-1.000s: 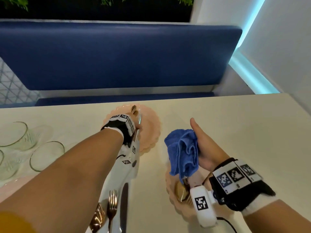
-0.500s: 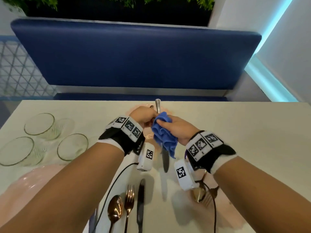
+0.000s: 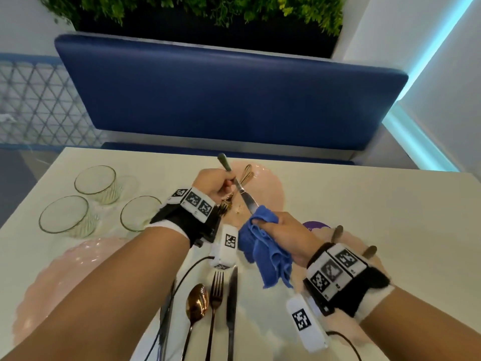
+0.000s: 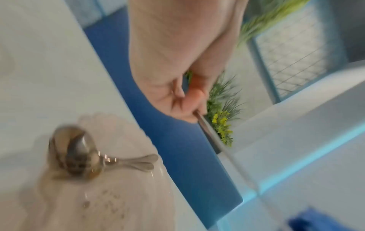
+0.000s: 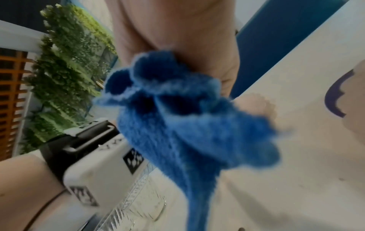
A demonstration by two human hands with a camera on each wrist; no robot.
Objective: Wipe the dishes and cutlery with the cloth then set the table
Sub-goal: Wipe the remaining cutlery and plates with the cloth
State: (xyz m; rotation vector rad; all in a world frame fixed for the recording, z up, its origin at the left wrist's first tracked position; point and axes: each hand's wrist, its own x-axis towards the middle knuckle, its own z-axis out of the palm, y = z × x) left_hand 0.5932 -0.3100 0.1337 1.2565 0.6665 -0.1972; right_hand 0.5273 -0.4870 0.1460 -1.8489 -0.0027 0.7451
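My left hand (image 3: 218, 185) grips a silver knife (image 3: 243, 198) by its handle above a pink plate (image 3: 270, 194); the handle end points away from me. My right hand (image 3: 279, 227) holds a blue cloth (image 3: 263, 246) wrapped around the lower end of the blade. In the left wrist view the left hand (image 4: 183, 93) pinches the knife handle (image 4: 209, 132) over the pink plate (image 4: 122, 195), where a spoon (image 4: 79, 150) lies. The right wrist view is filled by the bunched cloth (image 5: 177, 117) in my right hand (image 5: 177, 28).
Three clear glasses (image 3: 96, 183) stand at the left. A spoon (image 3: 196, 303), fork (image 3: 216, 295) and knife (image 3: 231, 300) lie side by side near me. A second pink plate (image 3: 57, 280) sits at the near left, another (image 3: 364, 259) under my right wrist holds cutlery. A blue bench (image 3: 229, 95) lies beyond the table.
A second ago the left hand was at the far plate and the right held the cloth apart. Both met on the knife; since then the cloth has slid from near the handle down the blade.
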